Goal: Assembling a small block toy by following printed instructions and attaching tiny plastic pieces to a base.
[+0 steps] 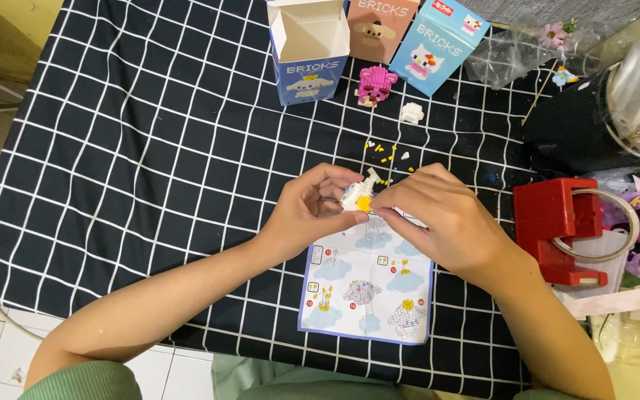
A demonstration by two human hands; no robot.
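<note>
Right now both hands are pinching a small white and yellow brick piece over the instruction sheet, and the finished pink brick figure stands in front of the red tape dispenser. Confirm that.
Not quite. In the head view, the left hand and right hand do pinch the white and yellow brick piece over the instruction sheet, but the pink brick figure stands in front of the boxes, not the red tape dispenser.

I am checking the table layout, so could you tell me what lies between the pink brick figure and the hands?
In the head view, small loose yellow and white bricks lie scattered on the checked cloth between the pink brick figure and the hands.
</note>
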